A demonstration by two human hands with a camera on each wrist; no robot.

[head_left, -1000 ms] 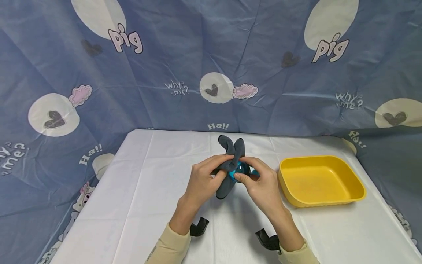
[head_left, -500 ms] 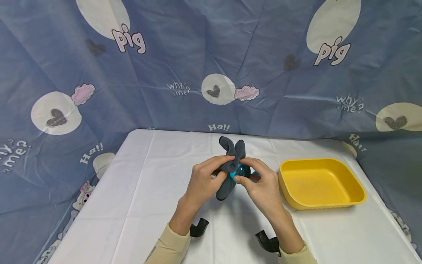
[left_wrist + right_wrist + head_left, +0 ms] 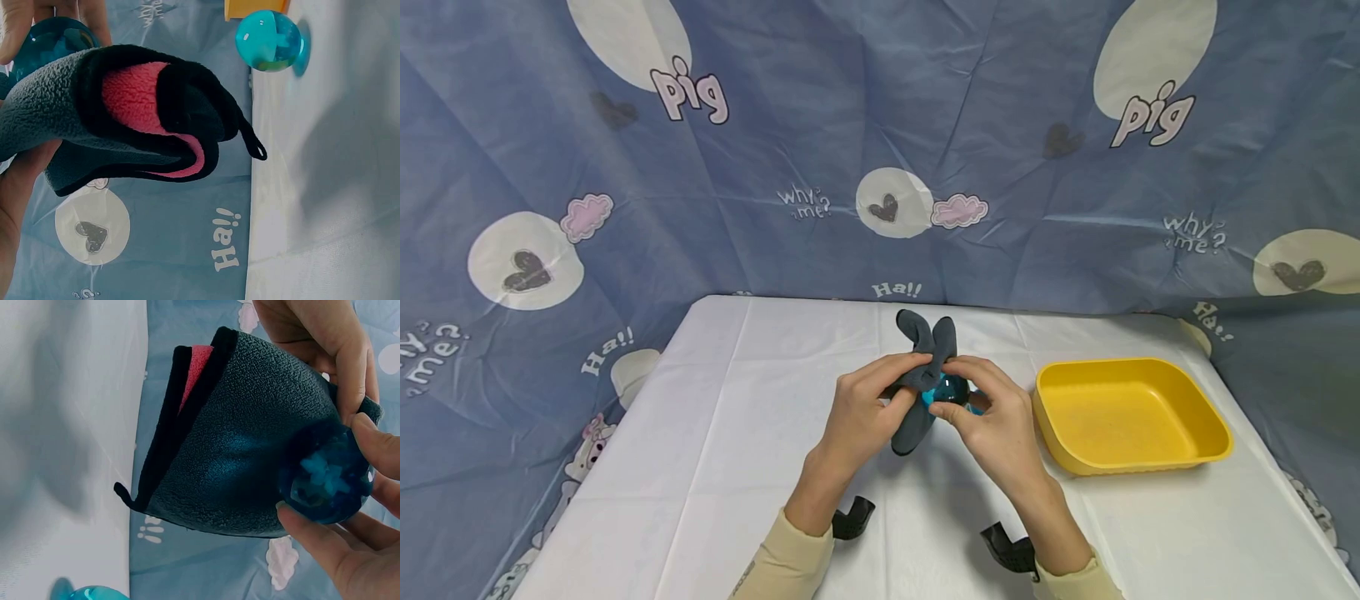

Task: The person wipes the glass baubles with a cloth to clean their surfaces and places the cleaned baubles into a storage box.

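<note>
Between its thumb and fingers my left hand (image 3: 863,412) pinches a folded grey cleaning cloth (image 3: 913,427), held up over the table. The left wrist view shows the cloth's pink inner side (image 3: 134,97), black edging and a small hanging loop (image 3: 255,147). My right hand (image 3: 998,421) grips a clear blue ball (image 3: 325,475) with its fingertips, against the grey face of the cloth. A second clear blue ball (image 3: 269,40) rests on the table; the head view shows only a sliver of it behind the right hand.
A yellow rectangular tray (image 3: 1135,417) stands on the right side of the white-covered table (image 3: 760,467). Black brackets (image 3: 853,517) stick out from both wrists. A blue printed curtain (image 3: 820,117) hangs behind the table.
</note>
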